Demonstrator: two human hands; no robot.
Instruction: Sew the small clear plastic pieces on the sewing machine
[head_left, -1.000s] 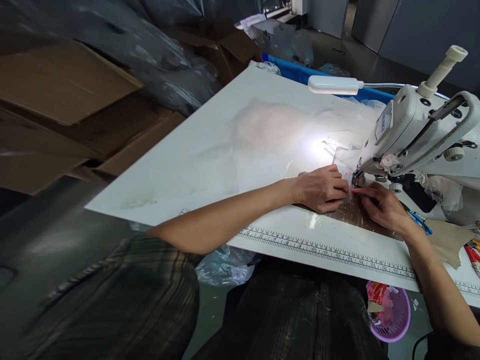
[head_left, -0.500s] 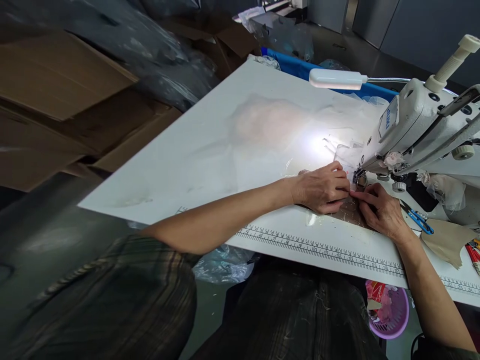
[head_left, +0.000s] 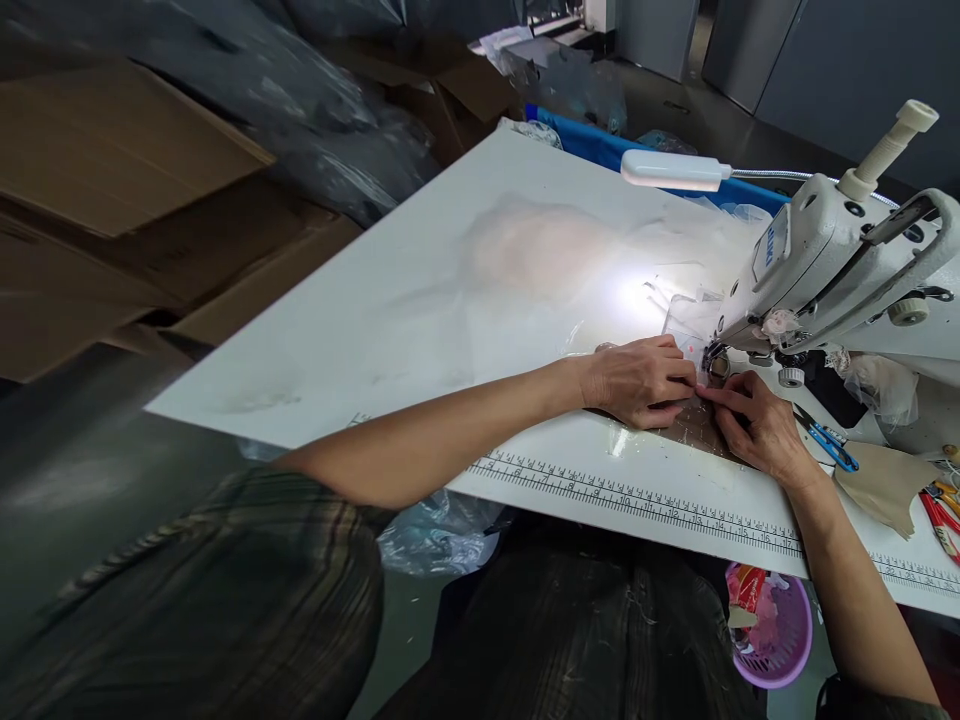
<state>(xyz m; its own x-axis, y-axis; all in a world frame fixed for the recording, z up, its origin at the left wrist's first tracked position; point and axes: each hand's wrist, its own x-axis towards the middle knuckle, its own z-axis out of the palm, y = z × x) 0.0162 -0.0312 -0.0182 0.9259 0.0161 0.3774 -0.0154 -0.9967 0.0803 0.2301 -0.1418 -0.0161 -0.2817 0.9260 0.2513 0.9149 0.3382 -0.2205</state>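
Observation:
Just left of the presser foot, my left hand (head_left: 649, 383) is closed with bent fingers, pinching the near edge of a sheer pale piece of fabric (head_left: 684, 318). My right hand (head_left: 759, 425) is closed too, its thumb and forefinger meeting the left fingertips at the fabric's edge. What lies between the fingertips is small and mostly hidden. The white sewing machine (head_left: 784, 260) stands over the fabric, its presser foot (head_left: 714, 355) right beyond my fingers. Beneath both hands is a brown plate or patch (head_left: 697, 428) on the white tabletop (head_left: 420, 300).
A lamp (head_left: 671, 170) lights the sewing spot. Blue-handled thread snips (head_left: 829, 440), a beige scrap (head_left: 877, 485) and red-handled tools (head_left: 941, 520) lie to the right. A printed ruler (head_left: 637, 505) runs along the front edge. A purple basket (head_left: 784, 640) stands below; cardboard boxes (head_left: 120, 150) are at left.
The view has shifted slightly, so the machine sits a little lower and further left in it. Both hands stay closed at the fabric near the presser foot, almost unmoved.

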